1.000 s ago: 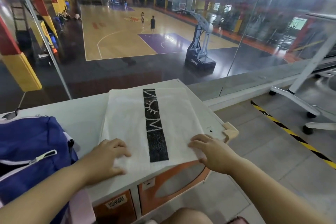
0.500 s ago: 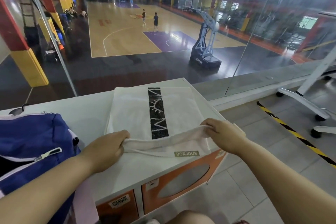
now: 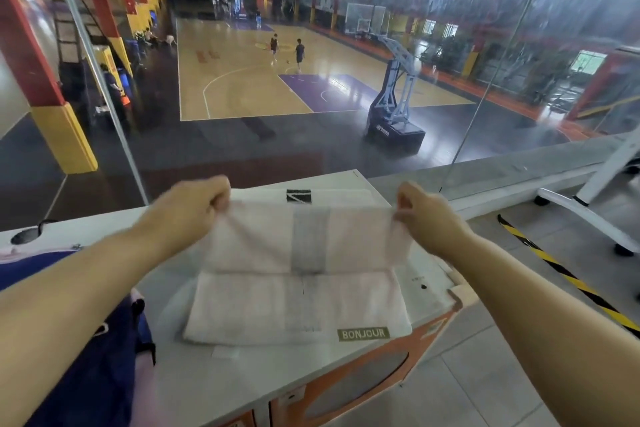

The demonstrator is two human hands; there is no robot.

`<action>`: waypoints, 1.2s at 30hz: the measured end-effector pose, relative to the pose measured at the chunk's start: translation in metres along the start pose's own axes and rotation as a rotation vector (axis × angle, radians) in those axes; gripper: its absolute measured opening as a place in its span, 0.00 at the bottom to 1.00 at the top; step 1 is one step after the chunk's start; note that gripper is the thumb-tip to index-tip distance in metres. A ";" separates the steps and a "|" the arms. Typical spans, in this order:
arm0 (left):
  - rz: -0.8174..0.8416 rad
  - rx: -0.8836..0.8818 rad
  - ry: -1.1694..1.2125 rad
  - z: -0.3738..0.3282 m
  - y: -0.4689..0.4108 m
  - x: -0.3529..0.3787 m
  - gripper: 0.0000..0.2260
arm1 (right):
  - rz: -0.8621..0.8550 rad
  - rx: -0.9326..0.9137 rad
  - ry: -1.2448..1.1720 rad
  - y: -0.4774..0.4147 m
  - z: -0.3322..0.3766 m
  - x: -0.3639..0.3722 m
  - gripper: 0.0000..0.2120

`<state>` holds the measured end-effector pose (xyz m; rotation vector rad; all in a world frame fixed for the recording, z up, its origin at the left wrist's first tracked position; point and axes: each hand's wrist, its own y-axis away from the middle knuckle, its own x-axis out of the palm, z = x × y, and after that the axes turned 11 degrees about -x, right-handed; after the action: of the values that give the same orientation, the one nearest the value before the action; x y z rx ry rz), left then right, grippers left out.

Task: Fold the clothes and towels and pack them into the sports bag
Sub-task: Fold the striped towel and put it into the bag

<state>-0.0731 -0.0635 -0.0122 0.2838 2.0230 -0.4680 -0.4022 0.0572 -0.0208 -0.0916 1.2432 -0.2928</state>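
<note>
A white towel (image 3: 263, 305) with a black patterned band and a "BONJOUR" tag lies on the white cabinet top (image 3: 214, 381). My left hand (image 3: 194, 204) pinches its near-left corner and my right hand (image 3: 422, 215) pinches its near-right corner. Both hold that edge raised and carried toward the far edge, so the lifted half hangs over the flat half. The blue sports bag (image 3: 90, 357) sits at the left edge of the top, partly hidden by my left forearm.
A glass wall (image 3: 311, 97) rises right behind the cabinet, with a basketball court below. Orange cabinet doors (image 3: 363, 381) face me under the top. White wheeled frame legs (image 3: 588, 211) and yellow-black floor tape (image 3: 561, 274) are to the right.
Both hands took hold of the towel's near edge and lifted it up and away from me, toward the far edge. The camera tilted upward.
</note>
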 end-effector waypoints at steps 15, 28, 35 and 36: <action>0.236 0.590 -0.404 0.085 0.061 0.060 0.14 | 0.348 -0.364 0.159 0.083 -0.047 0.066 0.17; 0.288 0.562 -0.427 0.071 0.085 0.039 0.13 | 0.202 -0.509 0.111 0.117 -0.026 0.060 0.15; 0.279 0.583 -0.537 0.078 0.085 0.052 0.02 | 0.177 -0.581 0.237 0.124 -0.024 0.062 0.13; 0.270 0.563 -0.521 0.080 0.085 0.054 0.02 | 0.184 -0.588 0.286 0.124 -0.023 0.062 0.15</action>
<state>-0.0021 -0.0227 -0.1113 0.6893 1.2954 -0.8377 -0.3849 0.1620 -0.1130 -0.4501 1.5810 0.2358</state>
